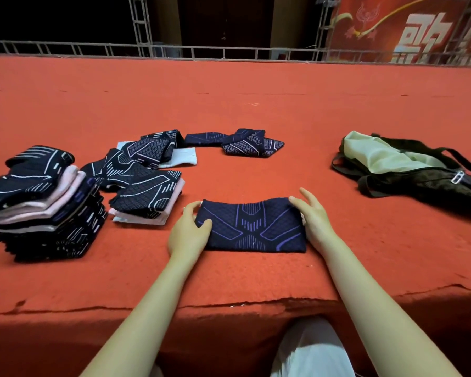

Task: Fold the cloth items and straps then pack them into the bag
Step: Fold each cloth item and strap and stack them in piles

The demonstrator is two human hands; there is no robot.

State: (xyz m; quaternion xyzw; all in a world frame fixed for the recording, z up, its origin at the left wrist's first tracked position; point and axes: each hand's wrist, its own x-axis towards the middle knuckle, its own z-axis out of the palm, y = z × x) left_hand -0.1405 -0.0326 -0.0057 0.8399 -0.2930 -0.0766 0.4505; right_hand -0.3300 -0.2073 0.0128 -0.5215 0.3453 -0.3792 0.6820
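1. My left hand (188, 231) reaches forward over the red carpeted surface (256, 99) and grips the left end of the dark cloth piece (252, 227): thumb curled on top, fingers wrapped round the far corner.
2. My right hand (314, 220) lies along the right end of the same cloth, fingers fairly straight and slightly spread, their tips at the far right corner; it touches the edge rather than gripping it.
3. The cloth lies flat between my hands, a folded rectangle with purple line patterns, near the front edge of the surface.
4. The bag (408, 170) lies well to the right, open, its pale lining showing; its right end is cut off by the frame.
5. A stack of folded cloths (41, 202) sits far left, with looser pieces (144, 172) beside it; I cannot count them.
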